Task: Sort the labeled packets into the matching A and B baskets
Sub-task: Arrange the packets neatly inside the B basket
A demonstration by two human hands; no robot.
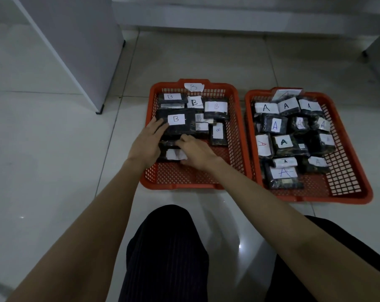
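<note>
Both of your hands are inside the red perforated plastic basket (pixel 236 136) at the centre of the frame, the one with a white paper tag marked B (pixel 193 87) on its far rim. Your left hand (pixel 146 143) lies with fingers straight and close together against the left edge of a large dark wrapped packet with a white B label (pixel 176 122). Your right hand (pixel 196 151) has its fingers curled over a dark packet with a crumpled white label (pixel 171 154) at the basket's near left; you cannot tell what letter that label carries. More dark B-labelled packets (pixel 215 109) fill the far half of this basket. Just to the right sits a second red perforated plastic basket (pixel 346 171), packed with dark packets bearing white A labels (pixel 274 125). Both baskets rest on a pale tiled floor (pixel 54 149), with a white cabinet (pixel 75 40) at upper left and your dark trousered knees (pixel 167 247) at the bottom.
</note>
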